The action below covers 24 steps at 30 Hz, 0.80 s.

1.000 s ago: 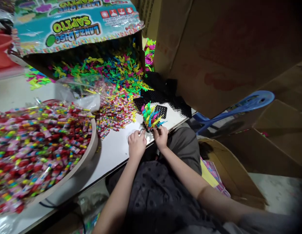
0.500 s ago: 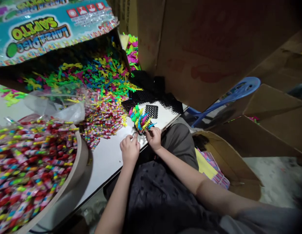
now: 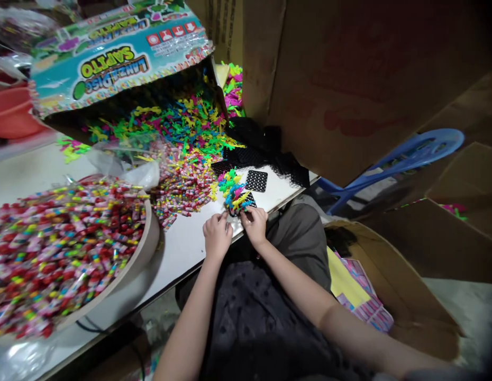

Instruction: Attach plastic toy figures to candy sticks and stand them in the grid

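A small black perforated piece lies at the table's near edge, with a clump of small bright plastic figures in green, blue, yellow and pink on top. My left hand is closed at its left near corner, fingers curled and fingertips on the black edge. My right hand pinches the near right side, just below the figures. The exact grip of both hands is partly hidden by the fingers. A second black perforated piece lies flat just behind.
To the left stands a wide tub heaped with small wrapped sweets. Loose sweets and plastic figures spill from a printed box. Black mesh, a large cardboard box and a blue plastic chair are to the right.
The view has shifted, so the scene sits further right and more of the table's left shows. My hands stay at the black piece, the left fingers curled a little more.
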Tool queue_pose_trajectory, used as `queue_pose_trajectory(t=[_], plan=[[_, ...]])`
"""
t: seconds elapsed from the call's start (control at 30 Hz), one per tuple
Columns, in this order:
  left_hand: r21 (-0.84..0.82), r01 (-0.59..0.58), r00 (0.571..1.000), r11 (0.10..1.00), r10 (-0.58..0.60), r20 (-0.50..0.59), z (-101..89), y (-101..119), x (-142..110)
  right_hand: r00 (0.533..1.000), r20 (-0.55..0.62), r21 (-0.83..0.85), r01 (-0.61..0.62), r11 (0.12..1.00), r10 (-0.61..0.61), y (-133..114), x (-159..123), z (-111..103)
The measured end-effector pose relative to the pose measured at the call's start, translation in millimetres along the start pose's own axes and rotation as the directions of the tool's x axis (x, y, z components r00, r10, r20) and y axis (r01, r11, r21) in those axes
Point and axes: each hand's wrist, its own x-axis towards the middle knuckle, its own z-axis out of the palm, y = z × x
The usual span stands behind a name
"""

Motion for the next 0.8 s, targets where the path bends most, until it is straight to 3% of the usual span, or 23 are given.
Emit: queue_pose_trajectory(t=[0.3,0.5,0.6,0.7,0.8], plan=[[-0.017,-0.010,1.000,1.000,0.010,0.011,-0.3,-1.6,-1.8,0.993,0.041,-0.103,0.118,0.988,-0.115,7.8,5.2,3.8],[-0.069,0.006,1.000,0.998,-0.005,0.017,-1.8,-1.3,-3.0,0.994,0.026,-0.119,0.104,0.987,-0.102,9.0,3.9,7.4],[-0.280,0.055,0.998,0.958,-0.058,-0.004,-1.9,-0.7,-4.2,0.996,0.033,-0.118,0.085,0.989,-0.082,6.5,4.9,5.7],[-0.571,0.109,0.986,0.814,-0.160,-0.040,1.3,-3.1,-3.5,0.997,0.061,-0.102,0.054,0.993,-0.048,-1.5,3.8,1.5],[-0.710,0.130,0.960,0.692,-0.266,-0.083,6.3,-12.6,-0.9,0.990,0.140,-0.055,0.004,0.998,0.004,-18.5,-5.5,-3.4]])
